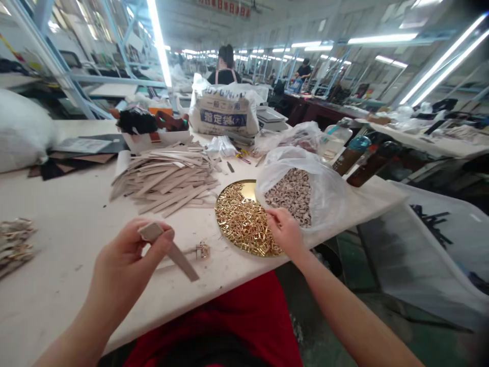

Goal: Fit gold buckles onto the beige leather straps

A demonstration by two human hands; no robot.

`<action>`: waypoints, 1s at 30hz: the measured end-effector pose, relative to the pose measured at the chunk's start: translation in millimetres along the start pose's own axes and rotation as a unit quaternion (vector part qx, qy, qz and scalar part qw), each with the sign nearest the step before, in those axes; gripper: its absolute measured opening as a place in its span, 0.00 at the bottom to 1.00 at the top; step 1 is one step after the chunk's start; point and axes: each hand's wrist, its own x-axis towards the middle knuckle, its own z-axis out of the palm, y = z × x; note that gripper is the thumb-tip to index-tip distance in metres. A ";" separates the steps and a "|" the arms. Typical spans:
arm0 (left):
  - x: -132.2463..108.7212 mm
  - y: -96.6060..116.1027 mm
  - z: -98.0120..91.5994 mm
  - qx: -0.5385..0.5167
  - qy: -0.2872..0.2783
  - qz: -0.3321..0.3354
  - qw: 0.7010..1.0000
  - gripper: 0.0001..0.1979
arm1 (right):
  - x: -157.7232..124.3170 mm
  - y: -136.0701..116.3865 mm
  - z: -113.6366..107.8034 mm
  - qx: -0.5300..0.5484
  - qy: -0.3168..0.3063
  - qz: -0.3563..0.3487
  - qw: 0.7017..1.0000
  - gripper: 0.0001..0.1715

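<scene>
Pinched between the thumb and fingers of my left hand [124, 262] is a beige strap [182, 262], one end folded over at the fingertips and the other slanting down to the right. My right hand [286, 232] is closed, fingertips together, at the right side of a round gold tray [250, 190]. Whatever those fingers hold is hidden. Small gold buckles [242, 219] cover most of the tray. Right beside it, an open clear plastic bag [330, 196] contains many small beige loops [292, 193]. A strap with a buckle [202, 250] lies on the table behind the held strap.
Loose beige strips [171, 178] form a pile beyond my left hand. Buckled straps [15, 242] lie at the far left. A white printed sack [225, 114] stands at the back, dark bottles [357, 155] at the right. A grey bin [405, 260] sits below the table's right edge.
</scene>
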 end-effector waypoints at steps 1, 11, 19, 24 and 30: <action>-7.5 8.1 3.0 -0.036 0.005 0.004 0.999 0.11 | 6.5 16.4 -8.7 -0.058 -0.011 0.035 0.998 0.15; -54.6 0.9 63.5 -0.147 -0.300 -0.188 0.924 0.18 | 40.6 118.2 -26.3 -0.248 -0.169 0.094 0.949 0.11; -51.3 5.3 84.2 -0.338 -0.376 -0.347 0.790 0.19 | 36.1 116.1 -16.5 -0.305 -0.223 0.048 0.924 0.11; -48.4 -1.2 89.5 -0.412 -0.328 -0.419 0.740 0.18 | 37.9 117.3 -21.6 -0.304 -0.204 0.039 0.930 0.09; -46.7 -10.7 90.4 -0.442 -0.289 -0.457 0.716 0.13 | 22.2 46.9 -37.7 -0.030 -0.092 0.134 0.986 0.20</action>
